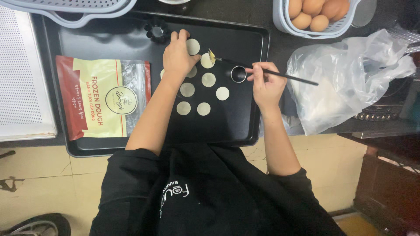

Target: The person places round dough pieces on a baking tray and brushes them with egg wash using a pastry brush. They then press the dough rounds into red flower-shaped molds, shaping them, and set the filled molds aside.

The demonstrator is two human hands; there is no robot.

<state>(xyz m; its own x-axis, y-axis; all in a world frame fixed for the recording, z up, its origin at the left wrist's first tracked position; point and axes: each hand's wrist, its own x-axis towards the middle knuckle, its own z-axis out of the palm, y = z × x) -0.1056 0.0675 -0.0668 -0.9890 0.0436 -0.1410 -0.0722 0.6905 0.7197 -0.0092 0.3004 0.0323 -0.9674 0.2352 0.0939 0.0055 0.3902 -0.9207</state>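
Note:
Several pale round dough discs lie on a black baking tray. My left hand rests over the discs at the upper left, its fingers touching one disc. A thin black brush is held in my right hand. Its yellow-tipped bristles touch a disc near my left hand. A round metal cutter ring sits on the tray just left of my right hand.
A red and cream dough package lies on the tray's left side. A small fluted black mould sits at the tray's far edge. A basket of brown eggs and a crumpled clear plastic bag are at the right.

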